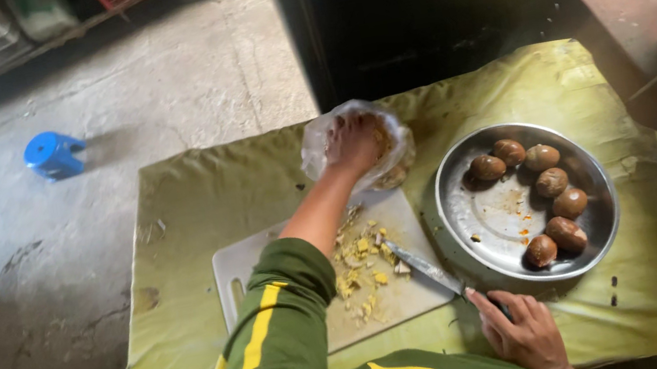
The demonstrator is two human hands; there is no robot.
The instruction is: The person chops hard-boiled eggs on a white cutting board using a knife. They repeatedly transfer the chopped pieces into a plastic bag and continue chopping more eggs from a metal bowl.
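A: Item one, what your hands hold?

B: Your left hand (pixel 353 143) is inside the clear plastic bag (pixel 322 143) at the far edge of the cutting board (pixel 271 265), fingers curled on chopped yellow filling. Your right hand (pixel 524 330) is closed around the knife (pixel 422 267) handle, blade resting flat on the board.

A: Item two, the board?

B: Yellow chopped bits (pixel 364 263) lie scattered there; by the look, part is bagged, part left.

A: Item three, beside it?

B: A round metal tray (pixel 495 223) touching the board's right edge, seven brown eggs (pixel 549 181) whole along its rim, seemingly uncut. All on a yellow-green cloth (pixel 197 193).
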